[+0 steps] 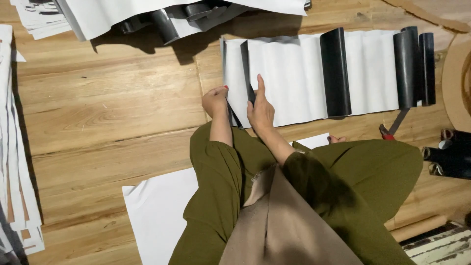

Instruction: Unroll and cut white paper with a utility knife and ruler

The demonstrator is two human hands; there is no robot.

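Both hands, left hand (215,100) and right hand (260,110), press one pleated sheet (294,78)

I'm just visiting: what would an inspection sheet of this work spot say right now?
Surface: wooden plank floor, worn.
Job's things: long white sheet with black folded strips, laid flat.
Clutter: paper stacks at left, loose white sheet, red-handled tool, dark rolls at right.
Hands: left hand pinches the sheet's end; right hand presses a black fold.
Cables: nothing seen.
Surroundings: cardboard at right.
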